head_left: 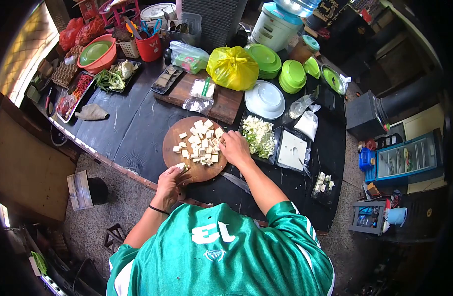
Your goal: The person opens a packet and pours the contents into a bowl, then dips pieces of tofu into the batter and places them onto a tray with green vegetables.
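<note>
White cubes with browned edges [205,143] lie heaped on a round wooden board [173,129]. My right hand [233,147] is at the board's right edge, its fingers closed at the outermost cubes; what they pinch is hidden. At the lower left of the board, my left hand [171,178] has its fingers closed around a small pale piece [182,167]. A knife [235,181] lies on the black table just below the board, to the right. Beside my right hand, a dark tray holds chopped white and green vegetables [258,136].
A rectangular wooden board [226,106] bears a yellow bag [232,68] behind the round board. White plates [265,100] and green bowls [292,76] stand at the back right. A white block in a tray [292,150] and a small black tray [323,188] are further right.
</note>
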Demonstrator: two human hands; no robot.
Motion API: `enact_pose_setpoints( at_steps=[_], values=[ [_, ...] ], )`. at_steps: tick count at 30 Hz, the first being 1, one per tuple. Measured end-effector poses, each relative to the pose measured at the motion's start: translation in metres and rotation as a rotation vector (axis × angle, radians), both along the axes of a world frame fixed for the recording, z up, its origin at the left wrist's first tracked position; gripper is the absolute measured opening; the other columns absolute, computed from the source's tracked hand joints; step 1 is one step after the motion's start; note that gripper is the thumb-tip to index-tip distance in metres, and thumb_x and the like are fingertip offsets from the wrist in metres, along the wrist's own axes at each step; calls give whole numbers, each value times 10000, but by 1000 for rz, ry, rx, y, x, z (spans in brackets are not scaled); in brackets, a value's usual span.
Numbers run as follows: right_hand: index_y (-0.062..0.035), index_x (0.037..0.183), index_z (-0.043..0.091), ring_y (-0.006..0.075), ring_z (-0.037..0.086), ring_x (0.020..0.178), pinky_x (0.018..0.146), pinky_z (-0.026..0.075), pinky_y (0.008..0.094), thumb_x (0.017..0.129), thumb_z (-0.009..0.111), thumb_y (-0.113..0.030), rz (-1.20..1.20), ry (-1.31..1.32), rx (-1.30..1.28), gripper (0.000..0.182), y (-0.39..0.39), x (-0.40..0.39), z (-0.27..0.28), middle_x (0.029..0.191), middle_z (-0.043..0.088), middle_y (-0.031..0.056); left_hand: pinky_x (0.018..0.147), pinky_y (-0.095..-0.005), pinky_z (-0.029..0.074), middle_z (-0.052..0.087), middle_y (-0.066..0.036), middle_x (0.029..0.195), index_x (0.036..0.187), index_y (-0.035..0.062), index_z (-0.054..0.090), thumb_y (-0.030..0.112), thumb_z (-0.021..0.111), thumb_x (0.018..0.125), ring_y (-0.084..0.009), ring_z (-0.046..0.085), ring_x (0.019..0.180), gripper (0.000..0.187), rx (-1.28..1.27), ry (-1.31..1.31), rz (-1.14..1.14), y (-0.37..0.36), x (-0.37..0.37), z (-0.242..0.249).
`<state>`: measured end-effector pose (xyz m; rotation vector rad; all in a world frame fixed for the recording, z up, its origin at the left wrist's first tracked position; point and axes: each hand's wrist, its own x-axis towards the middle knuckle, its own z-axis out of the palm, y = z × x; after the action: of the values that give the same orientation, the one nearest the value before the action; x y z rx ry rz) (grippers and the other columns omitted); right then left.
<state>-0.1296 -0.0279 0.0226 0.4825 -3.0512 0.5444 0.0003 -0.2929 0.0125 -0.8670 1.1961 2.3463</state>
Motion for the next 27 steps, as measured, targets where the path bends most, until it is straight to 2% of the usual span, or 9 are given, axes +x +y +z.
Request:
enact_pose_setpoints(
  at_steps=[6, 11, 14, 19, 21, 22, 24, 26, 27],
  values=[
    [-66, 939, 688, 323, 648, 1002, 874, 541, 480, 908, 692, -237, -51, 126, 40, 174, -11, -3, -4, 969, 661, 108, 789, -368, 606, 786, -99, 1151, 1196, 56, 673, 171, 661, 1063, -229, 765, 929, 176, 41, 44, -47, 2, -13, -9],
    [-72, 919, 674, 327, 668, 924, 813, 551, 477, 910, 693, -217, -142, 229, -6, 146, -10, -2, -5, 908, 664, 107, 794, -366, 584, 766, -63, 1170, 1242, 68, 656, 218, 661, 1068, -226, 758, 980, 230, 28, 63, -142, 5, -25, 0],
    [-59, 959, 681, 332, 699, 918, 795, 556, 454, 923, 693, -199, -334, 85, -286, 145, -12, 12, 13, 934, 702, 125, 769, -359, 573, 768, -66, 1180, 1219, 75, 647, 220, 665, 1066, -224, 758, 982, 212, 41, 47, -190, 9, -32, -4],
    [-25, 983, 711, 321, 728, 883, 798, 568, 419, 906, 712, -157, -411, -18, -393, 153, 1, 32, 23, 939, 747, 134, 762, -336, 565, 774, -71, 1186, 1198, 84, 635, 225, 656, 1070, -214, 764, 976, 191, 35, 42, -271, 25, -42, -5],
    [-27, 994, 713, 319, 747, 876, 797, 580, 415, 912, 717, -176, -378, -111, -589, 170, 4, 41, 26, 951, 767, 139, 774, -326, 566, 767, -55, 1162, 1222, 86, 635, 233, 648, 1075, -208, 770, 976, 208, 31, 39, -301, 34, -45, -3],
    [-3, 1014, 725, 242, 759, 821, 779, 579, 358, 925, 724, -165, -378, -112, -649, 185, 2, 47, 27, 913, 778, 137, 780, -328, 570, 763, -54, 1149, 1229, 85, 634, 238, 644, 1078, -209, 771, 980, 215, 10, 70, -334, 39, -46, -2],
    [1, 1025, 727, 207, 748, 821, 778, 575, 342, 936, 726, -169, -376, -162, -738, 191, -3, 64, 33, 905, 776, 120, 785, -330, 575, 758, -52, 1135, 1236, 84, 633, 243, 639, 1081, -209, 773, 984, 222, -15, 96, -363, 49, -48, 2],
    [15, 1056, 731, 129, 712, 814, 765, 563, 306, 963, 734, -175, -369, -218, -823, 211, -9, 80, 43, 894, 770, 87, 709, -295, 577, 767, -91, 1072, 1195, 64, 646, 199, 635, 1078, -199, 780, 910, 180, 14, 100, -335, 61, -51, 10],
    [25, 1079, 728, 134, 716, 814, 761, 568, 307, 965, 737, -167, -349, -237, -829, 224, -9, 86, 44, 916, 775, 94, 671, -278, 579, 771, -110, 1041, 1175, 53, 652, 177, 633, 1076, -195, 784, 872, 160, 30, 105, -324, 66, -52, 12]
  ],
)
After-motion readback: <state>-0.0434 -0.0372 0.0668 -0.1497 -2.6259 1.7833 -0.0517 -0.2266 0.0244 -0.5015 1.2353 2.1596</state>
